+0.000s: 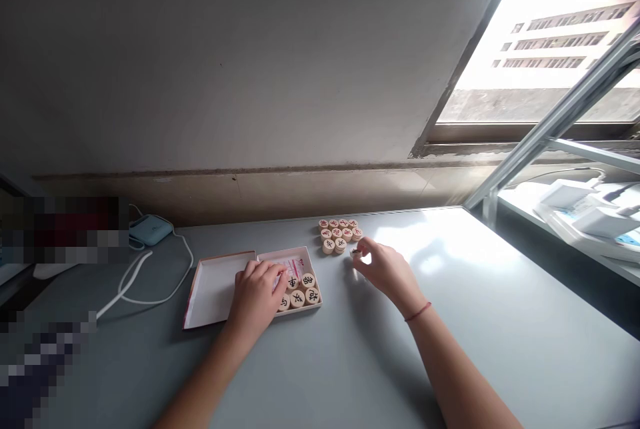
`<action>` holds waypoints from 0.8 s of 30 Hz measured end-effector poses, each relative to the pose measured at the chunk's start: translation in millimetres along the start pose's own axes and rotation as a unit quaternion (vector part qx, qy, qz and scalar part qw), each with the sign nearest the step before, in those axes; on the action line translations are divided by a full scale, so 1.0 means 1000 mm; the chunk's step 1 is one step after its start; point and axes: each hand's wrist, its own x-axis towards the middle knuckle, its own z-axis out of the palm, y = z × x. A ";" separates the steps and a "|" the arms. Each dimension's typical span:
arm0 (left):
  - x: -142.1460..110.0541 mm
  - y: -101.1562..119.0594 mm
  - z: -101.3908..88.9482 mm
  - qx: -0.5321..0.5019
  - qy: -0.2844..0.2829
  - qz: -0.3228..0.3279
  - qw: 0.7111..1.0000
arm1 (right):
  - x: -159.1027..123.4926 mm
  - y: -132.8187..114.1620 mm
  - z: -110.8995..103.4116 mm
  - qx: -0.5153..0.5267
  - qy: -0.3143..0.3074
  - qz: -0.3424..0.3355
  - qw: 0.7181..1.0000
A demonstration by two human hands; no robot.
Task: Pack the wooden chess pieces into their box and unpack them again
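Note:
My right hand [383,267] pinches a round wooden Chinese chess piece [356,253] between thumb and fingertips, at or just above the desk. Just beyond it, several Chinese chess pieces with red characters [337,233] stand in rows, faces up. My left hand [257,287] lies over the left part of a shallow white box [315,267], its fingers loosely bent and apart from the pieces on the right. Inside the box are several pieces with black characters [297,298] and a printed paper [294,266]. My hand hides the box's left side.
The opened box lid [215,287] lies left of the box. A blue device [150,229] and white cables [186,282] lie at the far left of the grey desk [370,375]. White chargers [573,194] sit on a shelf at right. A wall [250,82] backs the desk.

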 end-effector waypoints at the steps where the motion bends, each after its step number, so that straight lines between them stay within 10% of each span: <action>1: 0.000 0.000 0.001 0.008 -0.002 0.000 1.000 | 0.000 0.004 0.001 -0.009 -0.022 0.009 1.000; 14: -0.003 0.013 -0.001 0.024 -0.041 0.033 0.998 | -0.001 -0.009 0.004 -0.012 0.015 0.018 1.000; 24: 0.003 0.013 -0.015 -0.090 0.033 0.025 0.995 | -0.027 -0.060 0.007 0.178 0.014 -0.293 0.939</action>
